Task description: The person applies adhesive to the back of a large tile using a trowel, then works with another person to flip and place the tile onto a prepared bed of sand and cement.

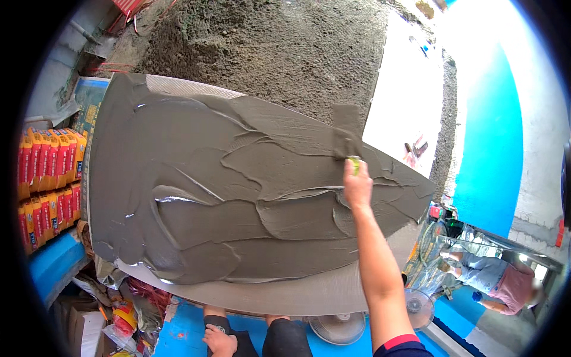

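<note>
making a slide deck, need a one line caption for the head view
Right hand draws a trowel across wet grey mortar covering a large tile; left hand rests low.

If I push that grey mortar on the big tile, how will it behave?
The grey mortar probably smears rather than slides: it holds ridges and looks wet and glossy. It likely clings to the trowel in the right hand.

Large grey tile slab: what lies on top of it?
A thick wet grey mortar layer covers most of the large grey tile slab; the right hand presses a mortar-coated trowel onto it. The surface beneath is hidden.
</note>
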Motion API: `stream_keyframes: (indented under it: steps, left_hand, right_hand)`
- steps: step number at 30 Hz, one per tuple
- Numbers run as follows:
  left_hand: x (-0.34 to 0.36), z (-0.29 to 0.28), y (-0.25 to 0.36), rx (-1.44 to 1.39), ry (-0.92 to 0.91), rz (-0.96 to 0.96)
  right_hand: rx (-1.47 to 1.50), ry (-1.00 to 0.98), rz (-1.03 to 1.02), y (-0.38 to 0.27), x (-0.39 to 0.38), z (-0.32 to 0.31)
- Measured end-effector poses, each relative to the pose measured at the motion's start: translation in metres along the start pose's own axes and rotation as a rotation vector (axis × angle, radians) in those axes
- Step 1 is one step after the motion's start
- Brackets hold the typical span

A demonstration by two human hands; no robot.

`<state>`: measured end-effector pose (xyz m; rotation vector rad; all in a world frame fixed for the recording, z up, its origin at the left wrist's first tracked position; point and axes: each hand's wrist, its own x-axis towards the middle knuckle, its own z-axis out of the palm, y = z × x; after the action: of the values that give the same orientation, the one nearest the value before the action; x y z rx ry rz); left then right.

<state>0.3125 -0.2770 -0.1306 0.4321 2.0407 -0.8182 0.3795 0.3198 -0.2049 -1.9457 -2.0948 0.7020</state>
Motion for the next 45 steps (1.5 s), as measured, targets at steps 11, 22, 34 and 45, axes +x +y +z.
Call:
stream_keyframes:
  steps: [11,22,34,45]
  left_hand:
    - [0.003,-0.019,-0.006,-0.147,-0.057,0.041]
    - [0.009,-0.057,-0.039,-0.257,-0.084,-0.054]
    - [0.018,-0.069,-0.054,-0.352,-0.041,0.048]
    - [0.029,-0.079,-0.072,-0.372,-0.030,0.082]
  right_hand:
    - [-0.157,0.096,-0.046,0.050,-0.044,-0.078]
    - [0.181,-0.568,-0.464,-0.231,-0.109,0.104]
    - [0.105,-0.143,-0.095,-0.223,-0.011,0.120]
    - [0.291,-0.248,-0.164,-0.151,-0.056,0.100]
